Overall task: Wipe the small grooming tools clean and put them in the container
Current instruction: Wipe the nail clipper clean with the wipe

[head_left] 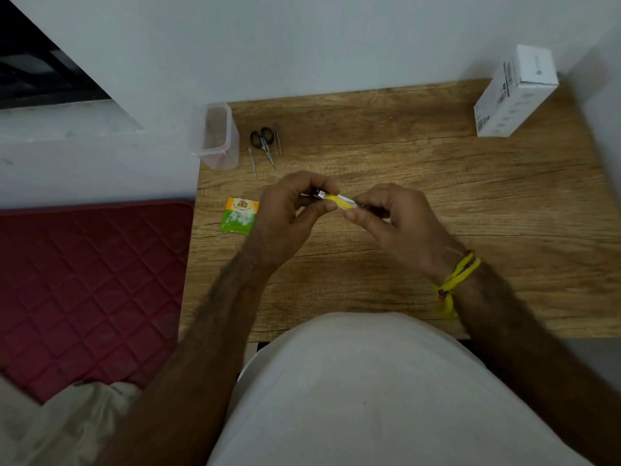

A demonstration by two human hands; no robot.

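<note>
Matt grained wood table (403,156); clear plastic container (216,137).

Print on the white box (514,92) and green sachet (239,216) is unreadable.

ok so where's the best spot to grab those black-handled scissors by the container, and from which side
Probably by the black handle loops of the scissors, coming from above. They lie flat on the wooden table with the loops toward the wall and the thin blades pointing back at the person. Tweezers sit close on their right and the clear container on their left, so a side approach looks crowded.
</note>
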